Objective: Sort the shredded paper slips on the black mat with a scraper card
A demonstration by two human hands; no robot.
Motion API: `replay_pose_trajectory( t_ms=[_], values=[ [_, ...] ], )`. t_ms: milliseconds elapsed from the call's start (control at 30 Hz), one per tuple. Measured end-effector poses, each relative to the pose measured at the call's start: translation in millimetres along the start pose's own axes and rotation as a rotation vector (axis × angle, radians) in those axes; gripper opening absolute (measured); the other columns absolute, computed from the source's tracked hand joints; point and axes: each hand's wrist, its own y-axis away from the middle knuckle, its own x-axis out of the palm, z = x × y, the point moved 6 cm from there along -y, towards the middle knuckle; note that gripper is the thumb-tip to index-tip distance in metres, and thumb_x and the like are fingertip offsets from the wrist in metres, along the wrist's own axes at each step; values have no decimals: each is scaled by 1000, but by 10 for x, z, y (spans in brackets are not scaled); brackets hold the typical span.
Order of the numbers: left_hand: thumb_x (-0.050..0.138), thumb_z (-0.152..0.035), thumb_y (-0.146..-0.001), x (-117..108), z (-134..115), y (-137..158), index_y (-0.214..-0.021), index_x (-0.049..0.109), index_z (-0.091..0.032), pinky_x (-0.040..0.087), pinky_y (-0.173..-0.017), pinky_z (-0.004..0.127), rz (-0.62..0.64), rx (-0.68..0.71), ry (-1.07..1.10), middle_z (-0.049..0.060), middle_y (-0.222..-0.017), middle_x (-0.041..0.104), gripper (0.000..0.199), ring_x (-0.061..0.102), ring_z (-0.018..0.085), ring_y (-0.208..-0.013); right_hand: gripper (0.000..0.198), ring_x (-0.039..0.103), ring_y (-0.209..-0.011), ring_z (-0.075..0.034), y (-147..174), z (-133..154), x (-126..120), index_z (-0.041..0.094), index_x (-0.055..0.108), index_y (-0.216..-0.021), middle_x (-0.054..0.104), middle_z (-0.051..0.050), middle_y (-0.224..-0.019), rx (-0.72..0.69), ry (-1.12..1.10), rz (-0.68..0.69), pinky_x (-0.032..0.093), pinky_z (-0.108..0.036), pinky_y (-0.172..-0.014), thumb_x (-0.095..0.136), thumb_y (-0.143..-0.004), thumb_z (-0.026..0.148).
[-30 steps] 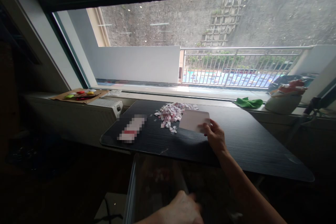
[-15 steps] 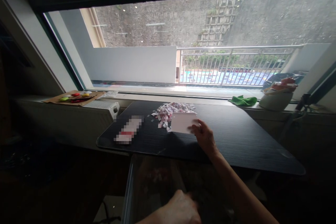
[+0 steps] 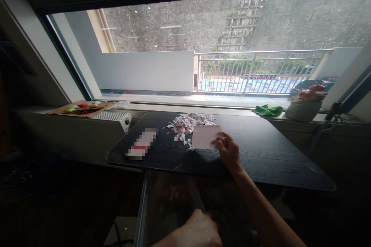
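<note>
My right hand [image 3: 228,149] is closed on the right end of a pale flat scraper [image 3: 205,137] with rounded corners and a small hole. The scraper is tilted over the dark table, at the near right side of a heap of shredded paper scraps [image 3: 185,123]. A few scraps lie loose by its left edge. Low in the view, my left hand [image 3: 197,229] is above or at a clear plastic bin [image 3: 142,208] below the table's near edge. Its fingers look curled, but shadow hides what they hold. Some pale bits show dimly inside the bin.
A blurred-out pale and red item [image 3: 142,144] lies on the left of the black table [image 3: 269,154]. On the sill are a green cloth [image 3: 268,110], a white pot [image 3: 304,109] and a brown board [image 3: 81,109] with coloured pieces. A radiator [image 3: 114,117] stands left.
My right hand and the scraper have shifted slightly right and toward me. More scraps show at the scraper's left edge. My left hand has stayed in place.
</note>
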Motion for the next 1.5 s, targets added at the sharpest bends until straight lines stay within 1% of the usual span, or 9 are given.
replay_pose_trajectory(
  t_ms=[200, 333, 500, 600, 800, 967, 1133, 1367, 1500],
  values=[
    [63, -20, -80, -72, -17, 33, -75, 71, -16, 21, -38, 22, 54, -17, -9, 5, -75, 70, 11, 65, 21, -84, 35, 66, -72, -23, -13, -18, -53, 16, 61, -102, 72, -8, -79, 31, 28, -19, 52, -36, -70, 50, -75, 36],
    [62, -20, -81, -95, -18, 45, -74, 71, -15, 20, -37, 22, 82, -29, -12, 5, -73, 70, 12, 65, 22, -87, 34, 66, -75, -24, -13, -26, -116, 16, 61, -100, 72, -9, -81, 65, 64, -114, 52, -37, -70, 49, -74, 34],
    [63, -20, -80, -78, -21, 35, -71, 70, -16, 19, -39, 23, 24, -4, -20, 5, -70, 69, 12, 65, 20, -81, 35, 67, -66, -20, 8, 38, 34, 16, 56, -105, 73, -8, -79, -23, -85, 37, 53, -34, -67, 52, -78, 38],
    [65, -22, -78, -35, -9, 24, -69, 69, -16, 18, -40, 23, -13, 4, 0, 4, -68, 68, 11, 64, 19, -74, 32, 66, -66, -20, 10, 39, 72, 18, 57, -104, 73, -7, -79, -43, -46, 89, 52, -34, -68, 51, -79, 37],
    [67, -22, -76, 51, 28, 10, -65, 67, -15, 16, -41, 22, -110, 8, 30, 4, -64, 66, 13, 62, 18, -74, 31, 67, -74, -23, -20, -71, -101, 19, 58, -102, 72, -7, -78, 18, 62, -128, 52, -37, -71, 49, -76, 33],
    [68, -20, -75, 87, 23, -3, -67, 68, -16, 18, -42, 22, -123, 42, 19, 4, -62, 65, 9, 60, 17, -70, 33, 67, -74, -22, 0, -34, -27, 19, 57, -104, 72, -7, -79, -11, 15, -34, 51, -37, -73, 50, -77, 36],
    [64, -18, -77, 126, 29, -22, -66, 68, -16, 19, -42, 22, -89, 30, 10, 5, -62, 65, 12, 60, 19, -71, 34, 67, -78, -24, -14, -29, -130, 17, 58, -104, 72, -9, -83, 48, 61, -146, 51, -38, -72, 48, -78, 36],
    [66, -13, -72, 229, 45, -45, -63, 66, -14, 20, -42, 22, -127, 63, 6, 3, -55, 59, 9, 54, 14, -57, 33, 66, -72, -21, -215, 134, 166, 19, 55, -110, 73, -6, -82, -43, 40, 44, 50, -35, -69, 47, -81, 34],
    [65, -16, -75, 180, 56, -41, -61, 65, -14, 20, -42, 23, -102, 19, 17, 5, -63, 64, 14, 59, 17, -66, 30, 66, -70, -20, -288, 128, 319, 22, 57, -107, 73, -4, -81, -64, 135, 63, 49, -34, -68, 47, -81, 30]
  ],
)
